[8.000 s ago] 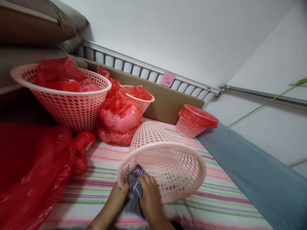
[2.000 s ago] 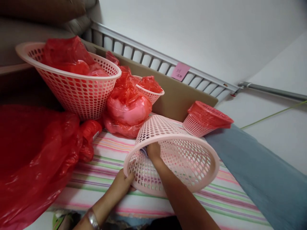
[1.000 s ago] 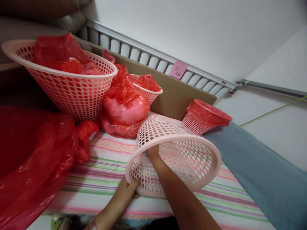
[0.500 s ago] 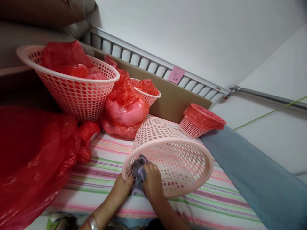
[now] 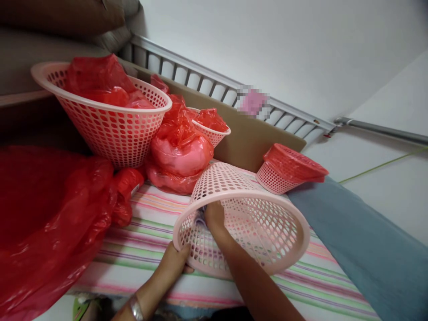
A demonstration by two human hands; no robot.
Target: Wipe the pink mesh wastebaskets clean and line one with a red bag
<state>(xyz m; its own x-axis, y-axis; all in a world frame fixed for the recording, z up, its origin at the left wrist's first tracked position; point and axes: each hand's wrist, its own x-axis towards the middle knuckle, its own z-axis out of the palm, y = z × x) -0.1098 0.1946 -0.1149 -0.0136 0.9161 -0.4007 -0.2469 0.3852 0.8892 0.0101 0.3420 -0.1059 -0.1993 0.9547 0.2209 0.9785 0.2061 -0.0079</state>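
Observation:
A pale pink perforated plastic basket [image 5: 274, 209] lies on its side on the striped cloth, its mouth facing me. My left hand [image 5: 179, 256] grips the rim at its lower left, thumb over the edge. Inside the basket, my right hand [image 5: 214, 215] presses a grey-purple cloth [image 5: 200, 216] against the inner left wall; most of the cloth is hidden behind the hand and the fingers show only in part.
A large basket [image 5: 110, 116] with red plastic bags stands back left, beside a tied red bag [image 5: 183, 151]. Behind stands a small basket [image 5: 214, 133]; another, bag-covered basket [image 5: 277, 176] sits right. A red plastic sheet [image 5: 50, 223] spreads at left. A metal rail [image 5: 200, 71] runs behind.
My right hand has gone deeper into the basket with the cloth, away from my left hand. My left hand stays at the rim. The view has shifted slightly.

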